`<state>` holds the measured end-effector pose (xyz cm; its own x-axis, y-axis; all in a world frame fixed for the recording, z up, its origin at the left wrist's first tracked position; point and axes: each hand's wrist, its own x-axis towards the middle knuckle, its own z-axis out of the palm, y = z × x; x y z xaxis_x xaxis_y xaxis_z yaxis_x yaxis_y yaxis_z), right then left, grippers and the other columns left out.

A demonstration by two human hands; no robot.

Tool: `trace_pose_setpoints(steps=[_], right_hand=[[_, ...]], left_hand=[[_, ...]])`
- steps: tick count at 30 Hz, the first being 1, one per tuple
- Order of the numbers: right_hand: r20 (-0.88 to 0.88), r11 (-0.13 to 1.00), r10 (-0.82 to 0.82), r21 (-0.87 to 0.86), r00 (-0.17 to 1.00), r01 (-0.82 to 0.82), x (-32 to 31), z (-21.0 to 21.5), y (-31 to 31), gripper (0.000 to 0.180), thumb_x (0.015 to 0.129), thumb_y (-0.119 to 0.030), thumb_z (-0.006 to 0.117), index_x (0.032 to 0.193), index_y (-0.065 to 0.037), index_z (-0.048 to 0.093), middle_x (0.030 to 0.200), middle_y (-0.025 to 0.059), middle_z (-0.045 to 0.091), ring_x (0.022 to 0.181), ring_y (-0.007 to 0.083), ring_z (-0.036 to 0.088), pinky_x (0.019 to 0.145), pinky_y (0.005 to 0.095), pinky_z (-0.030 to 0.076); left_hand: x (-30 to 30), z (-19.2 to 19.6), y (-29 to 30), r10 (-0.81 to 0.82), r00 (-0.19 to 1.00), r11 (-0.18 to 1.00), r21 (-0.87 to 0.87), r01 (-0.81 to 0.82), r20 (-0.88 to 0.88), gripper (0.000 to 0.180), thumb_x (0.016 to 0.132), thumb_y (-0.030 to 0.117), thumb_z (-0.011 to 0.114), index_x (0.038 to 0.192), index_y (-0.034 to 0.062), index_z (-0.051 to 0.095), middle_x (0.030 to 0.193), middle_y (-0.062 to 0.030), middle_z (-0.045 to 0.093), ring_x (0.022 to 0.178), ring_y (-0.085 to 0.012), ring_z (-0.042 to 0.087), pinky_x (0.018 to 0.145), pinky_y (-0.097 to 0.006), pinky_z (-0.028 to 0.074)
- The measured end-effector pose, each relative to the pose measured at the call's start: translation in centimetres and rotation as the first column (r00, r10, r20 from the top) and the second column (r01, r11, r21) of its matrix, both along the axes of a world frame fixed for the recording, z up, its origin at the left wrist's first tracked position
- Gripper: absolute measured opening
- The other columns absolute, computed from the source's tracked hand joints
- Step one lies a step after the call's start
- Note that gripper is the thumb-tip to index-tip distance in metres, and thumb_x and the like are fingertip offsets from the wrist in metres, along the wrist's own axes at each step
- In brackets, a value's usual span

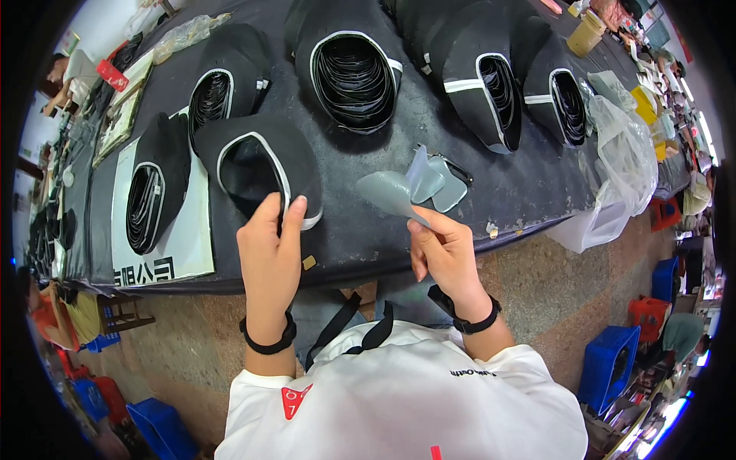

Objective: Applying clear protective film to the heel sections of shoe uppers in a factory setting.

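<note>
My left hand is closed, thumb and fingers pinching the white-trimmed edge of a black shoe upper. That upper lies on the dark-covered table with its hollow opening turned toward me. Between the thumb and fingers of my right hand is a thin grey rounded patch, held just above the table. Beyond that hand lie several similar grey patches, loosely overlapped. A small black object rests against them; its kind is unclear.
Nested stacks of black uppers line the table's far side, with another stack on a white printed board at left. Clear plastic bags hang over the right edge. A yellowish jar stands far right. Blue crates sit on the floor.
</note>
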<state>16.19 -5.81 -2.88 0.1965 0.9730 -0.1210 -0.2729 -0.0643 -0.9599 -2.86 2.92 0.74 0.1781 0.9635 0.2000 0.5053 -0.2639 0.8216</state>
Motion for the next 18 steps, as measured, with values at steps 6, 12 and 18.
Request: trace_pose_setpoints(steps=[6,12,18], right_hand=[[-0.304,0.926,0.009,0.362,0.953,0.107,0.3,0.9,0.4,0.034,0.091,-0.021,0.039,0.108,0.006,0.052,0.104,0.0292,0.056,0.085,0.0378,0.062,0.07,0.0387,0.053],[-0.02,0.9,-0.296,0.33,0.955,0.286,-0.7,3.0,0.6,0.027,0.08,-0.001,0.059,0.106,0.003,0.052,0.096,0.0164,0.058,0.087,0.0217,0.06,0.076,0.0313,0.051],[-0.036,0.843,-0.374,0.403,0.927,0.356,-3.4,3.7,1.5,0.05,0.069,0.01,0.066,0.113,-0.001,0.042,0.106,0.0076,0.047,0.092,0.0142,0.054,0.077,0.0247,0.048]], left_hand=[[2.3,1.2,0.1,0.096,0.469,0.823,-0.335,0.459,0.878,0.024,0.092,0.013,0.043,0.1,-0.0061,0.054,0.091,-0.0097,0.061,0.079,-0.0109,0.059,0.068,-0.022,0.047],[4.1,0.7,-1.1,0.108,0.471,0.822,-0.345,0.453,0.875,0.02,0.093,0.018,0.045,0.084,0.0032,0.055,0.073,0.0041,0.053,0.06,0.0017,0.044,0.048,-0.014,0.033],[4.5,0.8,-1.4,0.055,0.428,0.833,-0.279,0.479,0.902,0.025,0.094,0.018,0.04,0.097,-0.0023,0.055,0.09,-0.0082,0.062,0.079,-0.012,0.061,0.068,-0.024,0.049]])
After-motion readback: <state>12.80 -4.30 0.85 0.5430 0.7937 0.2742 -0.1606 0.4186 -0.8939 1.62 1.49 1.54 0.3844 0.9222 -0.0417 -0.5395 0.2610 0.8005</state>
